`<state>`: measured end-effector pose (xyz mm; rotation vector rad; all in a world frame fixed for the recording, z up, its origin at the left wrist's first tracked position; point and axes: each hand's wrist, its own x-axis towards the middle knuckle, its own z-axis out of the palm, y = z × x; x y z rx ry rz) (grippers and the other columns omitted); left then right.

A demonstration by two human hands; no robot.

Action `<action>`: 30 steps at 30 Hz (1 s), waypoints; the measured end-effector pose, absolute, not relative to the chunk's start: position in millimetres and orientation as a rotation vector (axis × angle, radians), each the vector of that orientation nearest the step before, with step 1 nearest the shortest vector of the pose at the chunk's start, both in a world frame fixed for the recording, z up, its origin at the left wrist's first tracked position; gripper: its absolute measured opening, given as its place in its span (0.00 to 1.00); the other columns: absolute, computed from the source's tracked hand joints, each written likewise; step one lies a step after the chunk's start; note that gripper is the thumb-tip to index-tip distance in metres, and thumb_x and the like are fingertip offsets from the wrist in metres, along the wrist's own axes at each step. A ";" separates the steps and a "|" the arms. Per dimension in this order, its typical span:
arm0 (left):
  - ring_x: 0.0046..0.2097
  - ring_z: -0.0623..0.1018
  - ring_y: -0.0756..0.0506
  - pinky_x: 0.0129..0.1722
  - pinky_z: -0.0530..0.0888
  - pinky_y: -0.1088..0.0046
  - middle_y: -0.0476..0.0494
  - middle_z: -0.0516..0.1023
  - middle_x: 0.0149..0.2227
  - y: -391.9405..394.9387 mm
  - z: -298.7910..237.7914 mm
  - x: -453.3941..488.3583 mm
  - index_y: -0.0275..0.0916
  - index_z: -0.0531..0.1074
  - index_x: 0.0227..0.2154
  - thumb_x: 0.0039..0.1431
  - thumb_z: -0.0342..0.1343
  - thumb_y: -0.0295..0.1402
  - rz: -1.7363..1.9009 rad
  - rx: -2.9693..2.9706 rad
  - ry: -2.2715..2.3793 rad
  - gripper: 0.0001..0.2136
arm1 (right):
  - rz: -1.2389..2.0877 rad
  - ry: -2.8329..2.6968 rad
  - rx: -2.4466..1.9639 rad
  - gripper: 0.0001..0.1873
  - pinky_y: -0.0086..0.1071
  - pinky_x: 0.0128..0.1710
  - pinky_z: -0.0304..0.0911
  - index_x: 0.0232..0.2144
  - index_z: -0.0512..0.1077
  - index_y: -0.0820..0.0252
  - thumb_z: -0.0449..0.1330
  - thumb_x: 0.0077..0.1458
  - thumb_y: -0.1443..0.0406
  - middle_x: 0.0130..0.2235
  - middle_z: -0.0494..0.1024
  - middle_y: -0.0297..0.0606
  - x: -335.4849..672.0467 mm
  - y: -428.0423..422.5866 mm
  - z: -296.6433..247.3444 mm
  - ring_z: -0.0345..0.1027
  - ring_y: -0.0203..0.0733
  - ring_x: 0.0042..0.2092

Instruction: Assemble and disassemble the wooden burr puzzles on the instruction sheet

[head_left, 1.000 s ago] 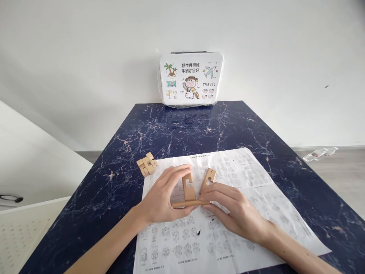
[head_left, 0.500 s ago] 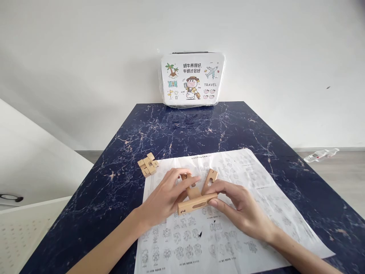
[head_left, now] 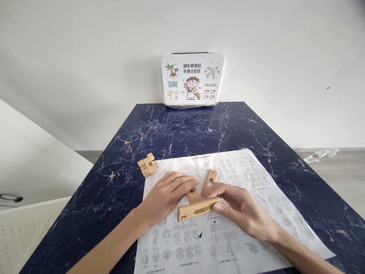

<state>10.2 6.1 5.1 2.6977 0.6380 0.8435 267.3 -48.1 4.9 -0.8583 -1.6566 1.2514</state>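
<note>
My right hand (head_left: 242, 209) pinches one end of a slotted wooden puzzle piece (head_left: 186, 212) marked 2 between thumb and fingers. My left hand (head_left: 168, 196) curls over a second wooden puzzle piece (head_left: 194, 197), whose far end is hidden under the fingers. That piece runs up against the back of the one marked 2; whether the two are joined I cannot tell. Just behind my right fingers, a third slotted piece (head_left: 211, 179) marked 1 rests on the printed sheet. An interlocked wooden puzzle (head_left: 148, 165) stands at the sheet's upper left corner.
The white printed sheet (head_left: 268, 228) with rows of line diagrams covers the near part of the dark blue marbled table (head_left: 182, 133). A white cartoon-printed case (head_left: 173, 97) in plastic wrap leans on the wall at the back. Clear plastic packaging (head_left: 321, 155) lies beyond the table's right side.
The piece marked 2 has turned, showing more of its slotted face, and sits slightly lower. My left fingers have closed further over the other piece, covering its far end.
</note>
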 end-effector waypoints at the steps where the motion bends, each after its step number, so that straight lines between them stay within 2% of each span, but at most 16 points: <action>1: 0.57 0.82 0.40 0.55 0.78 0.58 0.44 0.84 0.56 6.6 4.5 9.8 0.50 0.59 0.72 0.79 0.49 0.27 0.853 2.707 0.639 0.23 | 1.260 -1.652 -0.853 0.17 0.36 0.39 0.77 0.41 0.78 0.56 0.64 0.71 0.49 0.35 0.79 0.36 267.4 -48.1 5.1 0.75 0.41 0.36; 12: 0.58 0.82 0.39 0.53 0.79 0.56 0.44 0.83 0.60 10.3 -0.4 6.5 0.48 0.63 0.68 0.75 0.47 0.18 0.890 2.854 0.635 0.25 | 1.264 -1.657 -0.792 0.13 0.36 0.39 0.75 0.42 0.79 0.55 0.66 0.70 0.53 0.36 0.80 0.36 271.4 -47.5 -4.1 0.74 0.41 0.37; 23: 0.53 0.84 0.40 0.51 0.80 0.57 0.46 0.84 0.57 11.6 1.9 7.0 0.47 0.67 0.64 0.76 0.49 0.20 0.913 2.918 0.693 0.21 | 1.185 -1.709 -0.816 0.10 0.37 0.42 0.74 0.43 0.79 0.53 0.66 0.71 0.54 0.39 0.83 0.36 273.1 -48.2 -4.3 0.77 0.42 0.40; 30: 0.51 0.84 0.41 0.49 0.78 0.59 0.45 0.86 0.54 11.3 1.9 10.5 0.41 0.69 0.60 0.76 0.50 0.19 0.973 2.976 0.670 0.16 | 1.214 -1.677 -0.793 0.07 0.35 0.41 0.73 0.43 0.80 0.53 0.68 0.69 0.58 0.39 0.83 0.36 274.1 -46.4 -6.2 0.77 0.41 0.39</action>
